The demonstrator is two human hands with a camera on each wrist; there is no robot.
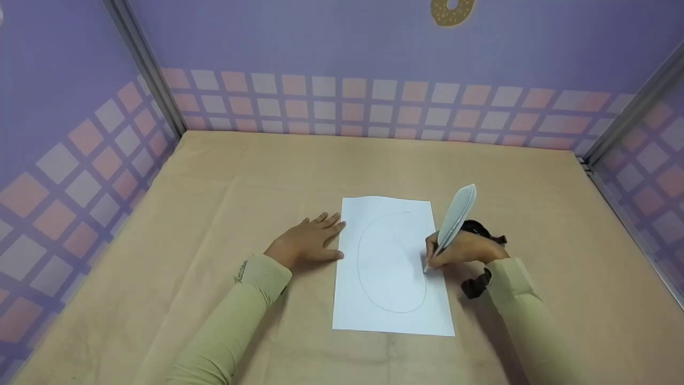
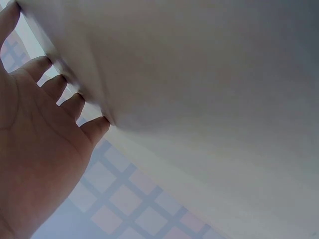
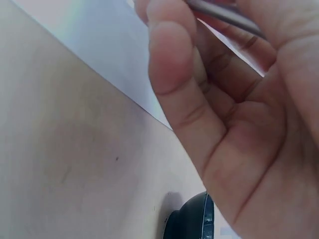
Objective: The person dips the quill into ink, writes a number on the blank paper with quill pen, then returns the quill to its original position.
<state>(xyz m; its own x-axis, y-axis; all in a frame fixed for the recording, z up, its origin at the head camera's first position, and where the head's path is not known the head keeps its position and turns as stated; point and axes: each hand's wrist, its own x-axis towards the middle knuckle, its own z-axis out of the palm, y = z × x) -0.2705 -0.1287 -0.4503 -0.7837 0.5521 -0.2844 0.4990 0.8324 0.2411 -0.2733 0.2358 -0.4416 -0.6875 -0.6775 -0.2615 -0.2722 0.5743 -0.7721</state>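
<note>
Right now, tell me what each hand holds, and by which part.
The right hand grips the feather-shaped pen low on its shaft, near the tip. The left hand holds nothing; it rests flat beside the paper.

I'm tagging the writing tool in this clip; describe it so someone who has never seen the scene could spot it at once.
On the tan table lies one white sheet of paper with a pencilled oval. At the sheet's right edge, the right hand grips a feather-shaped pen, its tip on the paper. Its broad, pale grey-white plume slanting up above the fingers sets it apart; the left hand holds nothing.
</note>
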